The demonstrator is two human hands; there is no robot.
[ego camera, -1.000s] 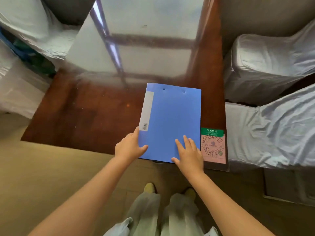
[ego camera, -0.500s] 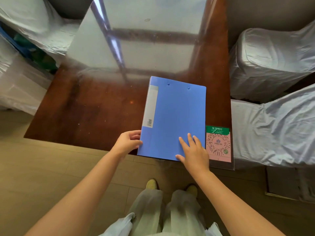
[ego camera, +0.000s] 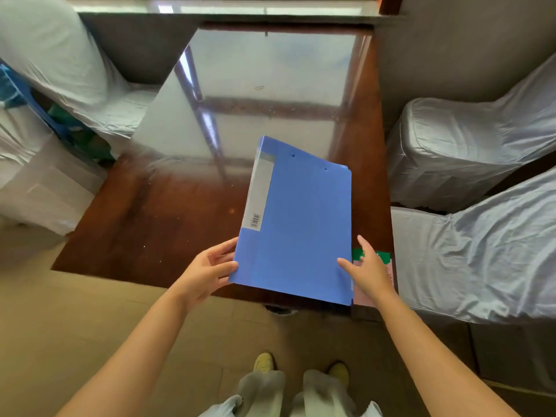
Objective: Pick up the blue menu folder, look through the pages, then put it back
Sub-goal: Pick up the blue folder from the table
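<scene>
- The folder (ego camera: 298,224) is closed, blue, and tilted, held over the near right part of the table (ego camera: 168,224); its far end points away from the person, and whether any edge touches the wood cannot be told.
- A pale label strip (ego camera: 258,194) with a small barcode runs along the folder's left side, and two small holes sit near its far edge.
- The left hand (ego camera: 207,273) grips the folder's near left corner, thumb on the cover, fingers (ego camera: 224,248) curled at the spine edge.
- The right hand (ego camera: 368,273) is at the folder's near right edge, fingers spread open, thumb tip on the cover; it does not clasp it.
- Just right of the folder, partly under the right hand, a pink card (ego camera: 388,272) with a green top lies on the table.
- Beyond the folder the table shines with reflected light.
- Cloth-covered chairs (ego camera: 469,155) stand to the folder's right, and another to its far left.
</scene>
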